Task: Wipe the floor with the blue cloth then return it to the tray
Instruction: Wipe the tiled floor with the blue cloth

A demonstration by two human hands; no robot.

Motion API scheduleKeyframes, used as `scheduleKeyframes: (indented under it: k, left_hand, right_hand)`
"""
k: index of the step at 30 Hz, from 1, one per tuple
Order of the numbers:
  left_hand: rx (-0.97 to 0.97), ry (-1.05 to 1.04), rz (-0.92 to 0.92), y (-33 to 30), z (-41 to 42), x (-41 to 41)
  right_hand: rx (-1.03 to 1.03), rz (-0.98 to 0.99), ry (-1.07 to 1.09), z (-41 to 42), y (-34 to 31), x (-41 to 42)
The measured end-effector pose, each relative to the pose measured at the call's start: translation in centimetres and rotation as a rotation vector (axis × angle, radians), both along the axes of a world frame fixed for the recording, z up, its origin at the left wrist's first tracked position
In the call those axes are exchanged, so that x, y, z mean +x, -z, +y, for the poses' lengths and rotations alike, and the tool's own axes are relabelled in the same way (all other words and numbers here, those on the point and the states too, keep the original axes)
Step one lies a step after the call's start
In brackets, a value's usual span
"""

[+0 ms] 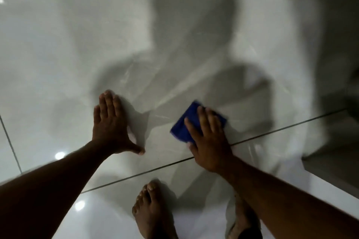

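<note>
Head view leaves much unclear for us: the whole picture is smeared by motion blur, the blue cloth (196,122) has soft edges, and part of it is hidden under the right hand (210,141), so we cannot tell its full outline or how it is folded. Both forearms are cut off by the lower corners. Of the two bare feet below the cloth, the left foot (153,209) shows its toes, while the right foot (242,219) is largely covered by the right forearm. A grey form at the far right edge is too dim to name.

We see a glossy pale tiled floor (58,54) with dark grout lines; one line passes just below the cloth, under the right hand. A large shadow (190,25) of a person falls across the tiles above the cloth, and small light reflections (60,155) sit to its lower left.

We count one cloth, two hands, two feet. The right hand's fingers lie spread and flat, pressing the cloth onto the floor. Left of the cloth, well apart, the left hand (110,128) rests flat on the tile, fingers extended, thumb splayed, holding nothing.
</note>
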State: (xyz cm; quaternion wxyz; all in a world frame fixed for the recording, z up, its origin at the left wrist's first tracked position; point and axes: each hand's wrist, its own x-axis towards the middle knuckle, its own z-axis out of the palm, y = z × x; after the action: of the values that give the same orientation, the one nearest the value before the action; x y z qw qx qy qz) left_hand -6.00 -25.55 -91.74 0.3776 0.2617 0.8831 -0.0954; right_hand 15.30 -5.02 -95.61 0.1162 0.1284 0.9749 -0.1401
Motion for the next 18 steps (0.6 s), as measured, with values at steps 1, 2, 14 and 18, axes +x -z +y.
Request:
scheduleKeyframes:
  k: [1,2,14,18]
  left_hand:
    - [-0.002,0.006,0.005,-0.1,-0.1,0.0]
    - [-0.002,0.013,0.01,-0.2,-0.1,0.0]
    - [0.003,-0.018,0.002,-0.1,0.2,0.0]
    - [0.041,0.005,0.038,0.8,-0.7,0.2]
  right_hand:
    - [-0.006,0.025,-0.202,1.9,0.0,0.5]
    - [0.019,0.055,-0.304,4.5,0.2,0.6]
    - [0.003,0.156,-0.437,5.3,0.6,-8.8]
    - [0.04,0.131,0.071,2.3,1.0,-19.4]
